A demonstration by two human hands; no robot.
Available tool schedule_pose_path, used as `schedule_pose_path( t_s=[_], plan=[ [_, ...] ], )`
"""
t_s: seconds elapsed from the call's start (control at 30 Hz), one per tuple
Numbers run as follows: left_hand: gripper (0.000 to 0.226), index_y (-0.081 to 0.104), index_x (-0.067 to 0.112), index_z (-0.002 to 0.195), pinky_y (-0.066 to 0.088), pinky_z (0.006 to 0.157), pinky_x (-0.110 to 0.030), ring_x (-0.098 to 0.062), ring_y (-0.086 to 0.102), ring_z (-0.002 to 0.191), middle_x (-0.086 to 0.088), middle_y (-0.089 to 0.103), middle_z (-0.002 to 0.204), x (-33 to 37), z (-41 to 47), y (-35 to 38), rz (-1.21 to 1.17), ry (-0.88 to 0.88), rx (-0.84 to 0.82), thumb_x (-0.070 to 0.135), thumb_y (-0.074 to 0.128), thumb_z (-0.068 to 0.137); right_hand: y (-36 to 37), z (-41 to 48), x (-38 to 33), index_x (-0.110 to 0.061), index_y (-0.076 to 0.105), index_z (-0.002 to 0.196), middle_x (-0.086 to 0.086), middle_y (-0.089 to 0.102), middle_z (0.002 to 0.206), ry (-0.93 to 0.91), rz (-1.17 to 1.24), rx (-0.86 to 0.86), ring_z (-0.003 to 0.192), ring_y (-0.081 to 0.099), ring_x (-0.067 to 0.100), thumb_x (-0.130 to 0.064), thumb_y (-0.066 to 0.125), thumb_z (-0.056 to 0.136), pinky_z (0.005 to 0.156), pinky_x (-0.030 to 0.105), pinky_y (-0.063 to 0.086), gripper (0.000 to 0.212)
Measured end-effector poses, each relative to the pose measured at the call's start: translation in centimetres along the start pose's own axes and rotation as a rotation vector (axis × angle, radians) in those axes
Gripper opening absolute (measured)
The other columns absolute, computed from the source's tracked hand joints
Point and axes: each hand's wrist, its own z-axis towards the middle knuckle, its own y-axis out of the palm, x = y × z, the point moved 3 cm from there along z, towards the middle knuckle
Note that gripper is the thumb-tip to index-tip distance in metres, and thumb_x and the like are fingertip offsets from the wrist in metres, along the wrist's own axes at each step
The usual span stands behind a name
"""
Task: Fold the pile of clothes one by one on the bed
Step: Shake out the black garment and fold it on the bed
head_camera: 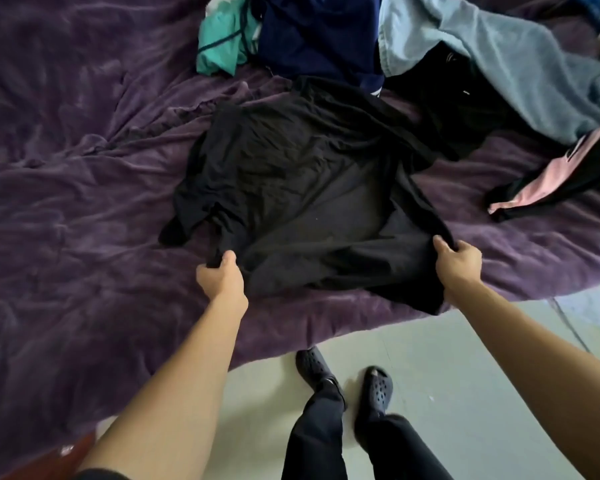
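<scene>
A black shirt [302,188] lies spread out on the purple bed cover [66,202], wrinkled, with one sleeve sticking out at its left. My left hand [222,277] grips the shirt's near left part. My right hand [459,263] grips its near right edge, where some fabric hangs over the bed's edge. The pile of clothes sits at the far side: a teal garment [222,43], a navy one [319,32], a light blue one [499,64], more black fabric [465,102] and a pink and black piece [548,178].
The bed's near edge runs diagonally from lower left to right. Below it is pale floor [447,358], where my two feet in dark clogs [374,389] stand close to the bed. Something red [49,459] shows at the bottom left corner.
</scene>
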Motion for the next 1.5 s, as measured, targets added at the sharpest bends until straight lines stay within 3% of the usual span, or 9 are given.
schedule_pose_path(
  t_s=[0.13, 0.23, 0.33, 0.43, 0.57, 0.83, 1.13, 1.3, 1.5],
  plan=[
    [0.07, 0.051, 0.009, 0.116, 0.054, 0.085, -0.044, -0.027, 0.062, 0.099, -0.004, 0.061, 0.111, -3.1, -1.4, -3.8, 0.271, -0.229, -0.195, 0.041, 0.086, 0.064, -1.9, -0.3, 3.4, -0.005, 0.069, 0.101, 0.011, 0.07, 0.094, 0.124, -0.059, -0.211, 0.088, 0.067, 0.03, -0.043, 0.073, 0.078, 0.087, 0.043, 0.055, 0.044],
    [0.052, 0.062, 0.012, 0.105, 0.056, 0.075, -0.039, -0.024, 0.066, 0.094, -0.005, 0.068, 0.105, -4.5, -2.9, -6.3, 0.389, -0.224, -0.388, 0.037, 0.086, 0.065, -3.7, -1.4, 4.9, -0.006, 0.066, 0.101, 0.011, 0.072, 0.093, 0.23, -0.092, -0.49, 0.085, 0.071, 0.03, -0.044, 0.087, 0.061, 0.085, 0.042, 0.056, 0.059],
    [0.023, 0.07, 0.014, 0.085, 0.056, 0.078, -0.035, -0.021, 0.068, 0.086, -0.004, 0.073, 0.094, -5.0, -4.1, -8.7, 0.329, -0.012, -0.301, 0.026, 0.082, 0.07, -5.0, -2.5, 5.5, -0.008, 0.067, 0.105, 0.009, 0.074, 0.096, 0.204, -0.136, -0.63, 0.087, 0.071, 0.027, -0.039, 0.086, 0.065, 0.082, 0.039, 0.056, 0.054],
    [0.013, 0.068, 0.008, 0.081, 0.05, 0.07, -0.029, -0.022, 0.064, 0.082, -0.007, 0.069, 0.087, -5.2, -5.3, -10.9, 0.252, 0.128, -0.145, 0.016, 0.076, 0.077, -5.2, -3.5, 4.8, -0.01, 0.065, 0.11, 0.008, 0.07, 0.1, 0.05, -0.158, -0.53, 0.09, 0.067, 0.026, -0.035, 0.07, 0.085, 0.073, 0.034, 0.053, 0.035],
    [0.041, 0.059, 0.004, 0.116, 0.048, 0.088, -0.04, -0.038, 0.058, 0.108, -0.018, 0.062, 0.117, -7.7, -4.8, -13.5, 0.858, 0.095, 0.1, 0.032, 0.067, 0.087, -6.4, -3.0, 7.0, -0.001, 0.061, 0.116, 0.021, 0.066, 0.106, -0.182, -0.566, -0.304, 0.096, 0.061, 0.038, -0.031, 0.06, 0.093, 0.077, 0.037, 0.048, 0.038],
    [0.037, 0.049, 0.014, 0.123, 0.045, 0.086, -0.042, -0.034, 0.054, 0.115, -0.013, 0.05, 0.13, -6.9, -6.7, -12.4, 1.415, 0.195, 0.018, 0.018, 0.058, 0.087, -8.0, -2.6, 8.3, -0.01, 0.052, 0.114, 0.016, 0.063, 0.111, -0.229, -0.879, -0.306, 0.101, 0.06, 0.036, -0.036, 0.059, 0.09, 0.078, 0.039, 0.049, 0.036],
    [0.021, 0.064, 0.02, 0.111, 0.043, 0.089, -0.038, -0.029, 0.053, 0.111, -0.008, 0.056, 0.119, 4.5, -9.2, 3.3, 1.324, 0.852, -0.245, 0.022, 0.058, 0.091, -5.3, 1.8, -2.4, -0.021, 0.056, 0.123, 0.01, 0.065, 0.118, -0.318, -0.69, -0.204, 0.108, 0.06, 0.031, -0.037, 0.061, 0.082, 0.087, 0.038, 0.048, 0.044],
    [0.017, 0.065, 0.019, 0.107, 0.045, 0.081, -0.035, -0.026, 0.055, 0.107, -0.003, 0.058, 0.116, 8.5, -9.7, 17.4, 1.28, 1.092, -0.512, 0.023, 0.056, 0.093, -2.1, 6.1, -3.7, -0.014, 0.058, 0.107, 0.016, 0.066, 0.11, -0.243, -0.66, -0.179, 0.1, 0.061, 0.035, -0.046, 0.061, 0.082, 0.074, 0.036, 0.045, 0.041],
    [0.041, 0.05, 0.02, 0.133, 0.041, 0.096, -0.04, -0.025, 0.042, 0.125, -0.004, 0.046, 0.137, 8.0, -9.9, 34.3, 1.288, 1.288, -0.823, 0.022, 0.058, 0.093, 2.5, 8.5, -4.5, -0.013, 0.052, 0.111, 0.013, 0.063, 0.112, -0.298, -0.737, -0.132, 0.105, 0.06, 0.034, -0.057, 0.058, 0.084, 0.079, 0.039, 0.046, 0.051]
  ],
)
